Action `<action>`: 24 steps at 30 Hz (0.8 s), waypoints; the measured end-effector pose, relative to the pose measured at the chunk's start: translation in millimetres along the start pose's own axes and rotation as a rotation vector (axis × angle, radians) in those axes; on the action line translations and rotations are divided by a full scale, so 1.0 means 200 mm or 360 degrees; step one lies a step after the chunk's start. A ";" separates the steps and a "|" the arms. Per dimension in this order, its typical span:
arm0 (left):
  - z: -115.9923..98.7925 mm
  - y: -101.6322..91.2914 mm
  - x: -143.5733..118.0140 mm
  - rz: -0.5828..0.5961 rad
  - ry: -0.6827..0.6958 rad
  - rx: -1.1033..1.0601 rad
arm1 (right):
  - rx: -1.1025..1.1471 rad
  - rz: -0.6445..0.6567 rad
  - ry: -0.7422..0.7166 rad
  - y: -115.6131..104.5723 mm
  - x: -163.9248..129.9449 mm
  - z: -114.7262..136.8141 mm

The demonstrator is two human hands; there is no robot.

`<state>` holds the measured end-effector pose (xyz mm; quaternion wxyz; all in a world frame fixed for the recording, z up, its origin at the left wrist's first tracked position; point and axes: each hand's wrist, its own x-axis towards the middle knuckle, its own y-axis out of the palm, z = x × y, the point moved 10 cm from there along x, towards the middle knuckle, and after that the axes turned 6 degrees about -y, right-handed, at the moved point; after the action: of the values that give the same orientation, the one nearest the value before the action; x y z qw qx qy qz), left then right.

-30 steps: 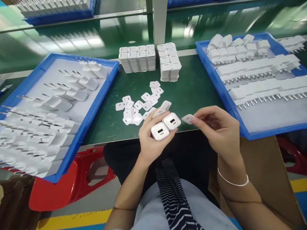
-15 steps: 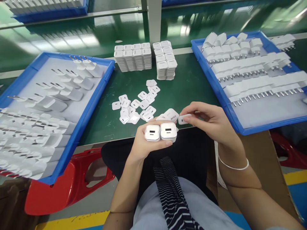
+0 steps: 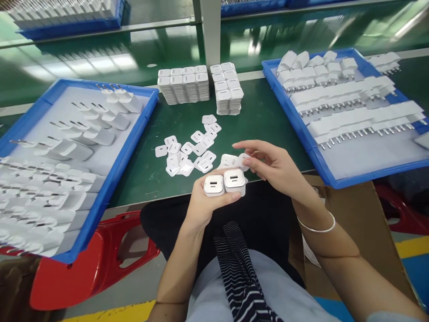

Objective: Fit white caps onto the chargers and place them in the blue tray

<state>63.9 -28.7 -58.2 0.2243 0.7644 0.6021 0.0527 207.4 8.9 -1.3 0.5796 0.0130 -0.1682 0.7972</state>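
Observation:
Two white USB charger plugs (image 3: 234,180) stand side by side in my left hand (image 3: 203,201), port ends up, with fingers and thumb closed around them. Just behind them, at the table's front edge, are a few loose white face plates (image 3: 229,161). My right hand (image 3: 273,165) pinches one face plate (image 3: 242,162) at its right edge, with the index finger stretched out above it. Farther back lies a scattered group of similar face plates (image 3: 201,147), some with a port slot showing.
Stacked white face plates (image 3: 184,87) stand at the back, beside another stack (image 3: 228,96). Blue trays of white plugs flank me, a left tray (image 3: 134,129) and a right tray (image 3: 311,152). A red stool (image 3: 73,281) is below left; a cardboard box (image 3: 351,223) is below right.
My right hand has moved left with the face plate, which now overlaps the others behind the chargers. Its index finger has lifted and straightened. My left hand keeps its hold.

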 end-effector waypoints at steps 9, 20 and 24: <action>-0.05 0.02 -0.02 -0.0040 0.0152 0.0205 | 0.0340 -0.0448 0.0059 -0.02 -0.09 -0.10; -0.25 0.07 -0.14 -0.0311 0.0616 0.0792 | 0.0287 -0.0367 0.0119 -0.09 -0.20 0.11; -0.30 0.08 -0.17 -0.0343 0.0767 0.0995 | 0.0466 -0.0027 0.0287 0.01 -0.20 0.11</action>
<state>48.8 -46.2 7.4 -0.1622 0.6941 0.7011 0.0209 215.4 -35.0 10.1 0.5909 0.0271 0.0025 0.8063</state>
